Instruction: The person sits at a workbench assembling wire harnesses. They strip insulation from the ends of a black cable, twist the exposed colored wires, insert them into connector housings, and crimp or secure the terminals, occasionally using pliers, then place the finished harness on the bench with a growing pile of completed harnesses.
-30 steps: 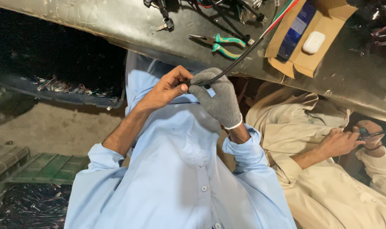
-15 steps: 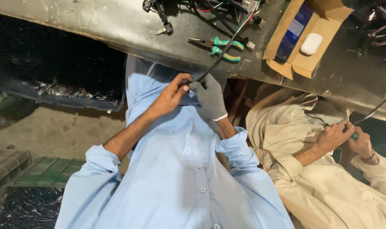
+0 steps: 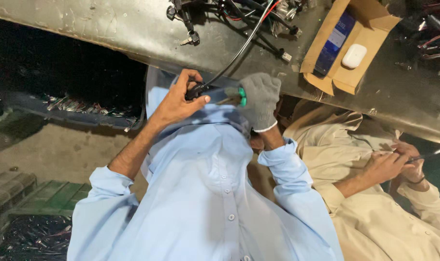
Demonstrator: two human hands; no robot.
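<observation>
Left hand (image 3: 179, 99) pinching the black cable (image 3: 229, 63), gloved right hand (image 3: 259, 99) gripping green-handled pliers (image 3: 234, 98) right at it, so looks mid-job, nothing cut yet.

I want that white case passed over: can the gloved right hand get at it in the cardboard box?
Probably not right away: the right hand is shut on green-handled pliers. The white case lies uncovered in the open cardboard box.

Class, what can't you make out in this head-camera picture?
- Head view: the working end of the green-handled tool is hidden between the gloved right hand and the left hand.
- Head view: the black cable ends out of sight inside the left hand's grip.
- Head view: the thin item in the co-worker's hands is blurred.
</observation>
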